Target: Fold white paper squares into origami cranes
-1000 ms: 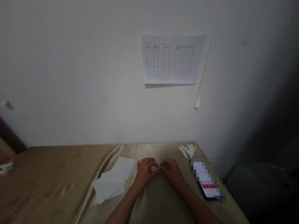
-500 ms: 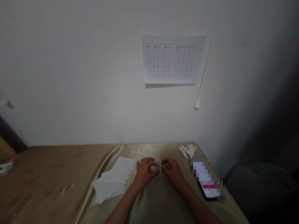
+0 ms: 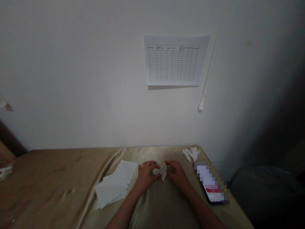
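Note:
A small folded piece of white paper point(image 3: 163, 172), pointed at top and bottom, is held between both hands above the cloth-covered surface. My left hand point(image 3: 147, 174) pinches its left side, thumb below and fingers above. On the other side, my right hand point(image 3: 176, 173) grips the right edge with fingertips and thumb. Just left of my left hand lies a loose stack of white paper sheets point(image 3: 115, 183), overlapping at uneven angles.
Small folded white paper pieces point(image 3: 191, 154) lie at the far right corner. A phone point(image 3: 211, 184) with a blurred screen rests near the right edge. Shiny beige cloth point(image 3: 59, 184) covers the surface. Behind it, a printed table sheet point(image 3: 176, 62) hangs on the wall.
The folded paper has turned from nearly edge-on to showing more of its face. Both hands stay in almost the same place.

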Motion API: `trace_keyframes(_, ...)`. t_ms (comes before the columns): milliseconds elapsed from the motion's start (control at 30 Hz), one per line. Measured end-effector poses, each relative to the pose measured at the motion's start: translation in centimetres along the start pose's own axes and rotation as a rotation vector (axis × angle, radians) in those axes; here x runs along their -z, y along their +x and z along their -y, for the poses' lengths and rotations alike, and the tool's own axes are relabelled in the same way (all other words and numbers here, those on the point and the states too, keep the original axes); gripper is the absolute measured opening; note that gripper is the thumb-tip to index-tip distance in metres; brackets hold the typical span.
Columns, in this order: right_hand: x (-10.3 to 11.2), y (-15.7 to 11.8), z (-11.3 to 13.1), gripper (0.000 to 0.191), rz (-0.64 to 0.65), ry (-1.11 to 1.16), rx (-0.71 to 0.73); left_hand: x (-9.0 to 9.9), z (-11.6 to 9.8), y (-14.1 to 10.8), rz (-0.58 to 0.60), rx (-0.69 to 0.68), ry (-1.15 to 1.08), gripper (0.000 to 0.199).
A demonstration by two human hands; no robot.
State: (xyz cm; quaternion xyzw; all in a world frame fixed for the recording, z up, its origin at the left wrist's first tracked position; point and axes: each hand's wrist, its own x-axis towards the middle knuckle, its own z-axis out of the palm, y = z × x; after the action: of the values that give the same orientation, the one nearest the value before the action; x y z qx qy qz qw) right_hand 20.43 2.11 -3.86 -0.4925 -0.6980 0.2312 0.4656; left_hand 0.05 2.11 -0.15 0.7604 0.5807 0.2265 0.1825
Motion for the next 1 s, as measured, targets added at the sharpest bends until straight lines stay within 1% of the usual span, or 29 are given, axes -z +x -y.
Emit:
trace_keyframes(133, 0.24, -0.02, 0.20, 0.047, 0.053, -0.010, -0.007, 0.12, 0.25, 0.04, 0.006, 0.002, 0.011, 0.037)
trace_keyframes(267, 0.34, 0.03, 0.23, 0.044, 0.113, -0.046, -0.017, 0.21, 0.65, 0.17, 0.016, -0.010, 0.026, 0.034)
trace_keyframes(500, 0.70, -0.14, 0.56, 0.040, 0.161, -0.057, 0.035, 0.95, 0.32, 0.11, 0.065, 0.003, 0.073, 0.030)
trace_keyframes(667, 0.76, -0.26, 0.81, 0.041, 0.225, -0.084, 0.059, 0.92, 0.43, 0.12, 0.075, -0.001, 0.082, 0.028)
trace_keyframes(867, 0.78, -0.47, 0.65, 0.038, 0.269, -0.139, 0.048, 0.79, 0.61, 0.09, 0.107, 0.001, 0.112, 0.024)
trace_keyframes(1000, 0.84, -0.59, 0.54, 0.036, 0.270, -0.158, 0.056, 1.01, 0.31, 0.10, 0.126, 0.020, 0.130, 0.026)
